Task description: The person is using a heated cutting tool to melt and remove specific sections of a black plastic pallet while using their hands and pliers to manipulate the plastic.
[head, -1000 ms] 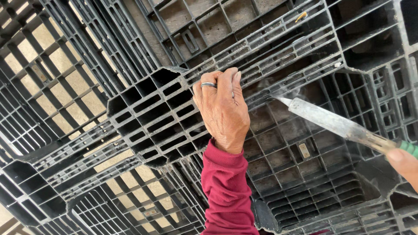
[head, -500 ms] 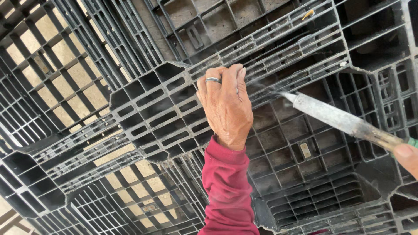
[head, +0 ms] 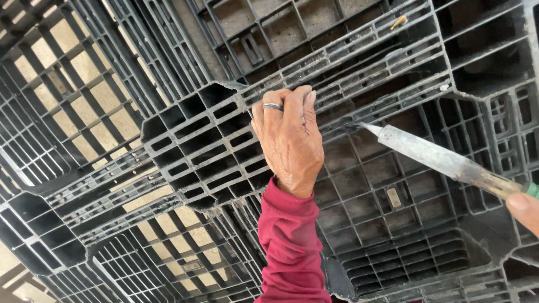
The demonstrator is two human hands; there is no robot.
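Gripping a black plastic pallet (head: 191,140) while pressing a metal tool to it.

Right hand (head: 525,210) cut off at the 3 o'clock edge, only a fingertip and part of the palm visible, grasp impossible to tell. Left hand (head: 289,140), ringed and red-sleeved, curled shut over a pallet rib near centre. Grey pointed tool (head: 432,154) with green handle, tip touching the rib just beside the left fingers (head: 300,101), toward 3 o'clock. Grid cells holding nothing but dust.
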